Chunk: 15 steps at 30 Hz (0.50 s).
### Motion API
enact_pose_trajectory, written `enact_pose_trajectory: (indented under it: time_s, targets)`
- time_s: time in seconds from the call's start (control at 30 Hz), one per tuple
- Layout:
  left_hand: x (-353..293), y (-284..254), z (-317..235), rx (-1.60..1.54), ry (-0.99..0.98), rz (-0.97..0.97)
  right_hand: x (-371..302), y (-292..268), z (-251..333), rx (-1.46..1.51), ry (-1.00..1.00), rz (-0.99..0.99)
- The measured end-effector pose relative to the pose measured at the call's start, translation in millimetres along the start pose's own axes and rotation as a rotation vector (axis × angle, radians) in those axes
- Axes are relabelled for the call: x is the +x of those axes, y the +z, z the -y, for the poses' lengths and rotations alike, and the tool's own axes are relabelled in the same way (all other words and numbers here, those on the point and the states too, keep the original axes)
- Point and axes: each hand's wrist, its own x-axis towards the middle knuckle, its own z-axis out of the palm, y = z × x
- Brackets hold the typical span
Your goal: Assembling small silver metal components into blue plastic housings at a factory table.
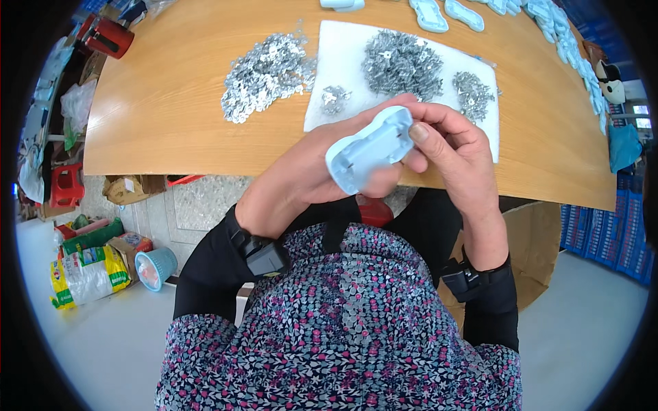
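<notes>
Pale-blue plastic forms the hollow, waisted housing shell [370, 152] held above the near edge of the table, its open side turned up toward the head and its length slanting across the view. The left hand [317, 159] is closed around it from beneath, the blurred thumb lapping over the near rim; the right hand [466, 154] has its thumb and fingers clamped at the far right end. A small dark detail shows inside toward each end, too small to identify. If the left thumb slackened while the right one pressed, the smooth, rounded wall could probably slip or twist, and since the shell is over the table's edge, it might drop toward the lap. Anything loose in the cavity could likely spill if the shell tipped further. Beyond the hands, a soft-looking white foam sheet [336, 51] bears a dense, bristly heap of metal clips [402, 65], with a sparser small pile [335, 100] and a medium pile [473, 97] flanking it. Flatter, shinier metal plates [264, 77] spread across the smooth wood-grain table [157, 109]; a sweeping sleeve could mix the two kinds. More blue shells [429, 15] line the far side.
</notes>
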Motion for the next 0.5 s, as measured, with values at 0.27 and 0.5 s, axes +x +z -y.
enact_pose_trajectory:
  time_s: [0.27, 0.5]
  targets:
    - [9, 4, 14, 0.021, -0.09, 0.019, -20, -13, 2, 0.142, 0.159, -0.017]
    - [18, 26, 24, 0.384, -0.171, -0.188, -88, -95, 1, 0.037, 0.18, -0.378]
